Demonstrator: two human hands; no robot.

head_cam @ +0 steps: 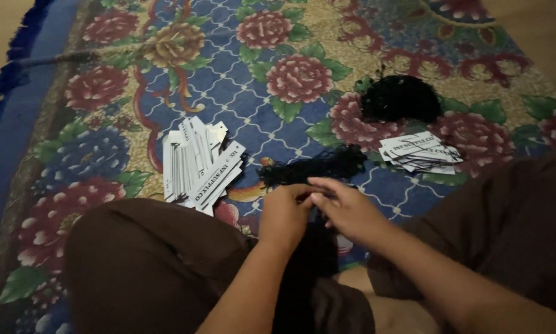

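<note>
Where the black string bundle (315, 170) lies on the floral carpet (241, 93), just ahead of the knees, its near end is pinched by both hands: left hand (284, 216) and right hand (346, 210) are each closed on strands, fingertips meeting. Tangling is judged the main risk, since loose strands are being pulled from a matted bundle in dim light. A stack of white card tags (197, 164) is spread to the left, a smaller tag pile (420, 151) to the right, with a second black string clump (401, 99) behind it. The brown-clad knees (148, 260) crowd the working area.
</note>
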